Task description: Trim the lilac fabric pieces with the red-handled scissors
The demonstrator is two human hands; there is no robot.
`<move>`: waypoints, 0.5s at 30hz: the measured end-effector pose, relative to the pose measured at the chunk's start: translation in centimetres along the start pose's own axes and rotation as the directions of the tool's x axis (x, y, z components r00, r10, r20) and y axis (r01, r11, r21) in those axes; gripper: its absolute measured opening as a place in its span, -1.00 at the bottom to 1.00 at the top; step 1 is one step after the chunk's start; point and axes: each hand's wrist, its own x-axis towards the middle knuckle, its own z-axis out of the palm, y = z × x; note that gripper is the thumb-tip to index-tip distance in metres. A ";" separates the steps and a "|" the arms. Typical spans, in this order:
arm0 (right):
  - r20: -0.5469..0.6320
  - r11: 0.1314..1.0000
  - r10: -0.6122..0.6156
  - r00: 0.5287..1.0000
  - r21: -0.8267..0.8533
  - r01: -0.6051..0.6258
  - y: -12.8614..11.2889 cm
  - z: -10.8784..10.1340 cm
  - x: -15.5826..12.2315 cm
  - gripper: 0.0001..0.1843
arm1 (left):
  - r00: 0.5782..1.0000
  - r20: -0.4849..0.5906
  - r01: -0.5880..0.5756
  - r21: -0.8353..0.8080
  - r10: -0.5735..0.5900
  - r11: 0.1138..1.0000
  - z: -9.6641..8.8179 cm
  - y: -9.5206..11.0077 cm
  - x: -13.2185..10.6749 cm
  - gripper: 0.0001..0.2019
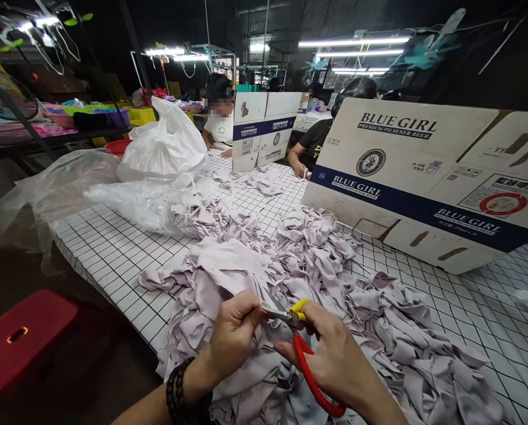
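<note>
Fingers of left hand (235,332) pinch, seemingly, lilac fabric (229,262); right hand (335,351) grips scissors (294,319), blades pointing left toward pinch, lower centre of frame.

Over lilac fabric (228,260), the right hand (335,351) holds scissors (294,319) (red-and-yellow handled) beside the left hand (235,330).

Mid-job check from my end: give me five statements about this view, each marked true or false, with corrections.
1. The right hand holds the scissors. True.
2. Both scissor handles are red. False: one handle is yellow, the other red.
3. The tablecloth has a grid pattern. True.
4. The bracelet is on the right wrist. False: the bracelet is on the left wrist.
5. The large box reads BLUE GIRL. True.
</note>
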 end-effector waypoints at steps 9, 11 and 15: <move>-0.064 0.992 -0.054 0.996 -0.119 0.046 -0.4 0.7 -0.1 -0.70 | 0.998 0.062 0.013 -0.028 -0.012 1.000 0.1 -0.2 -0.2 -0.74; -0.078 0.989 -0.077 0.994 -0.129 0.066 -0.4 0.8 -0.1 -0.71 | 0.998 0.070 0.004 -0.041 -0.001 0.999 0.1 -0.1 -0.2 -0.77; -0.103 0.984 -0.115 0.988 -0.148 0.099 -0.3 0.9 -0.1 -0.72 | 0.997 0.076 -0.016 -0.045 0.019 0.999 0.0 0.1 -0.2 -0.78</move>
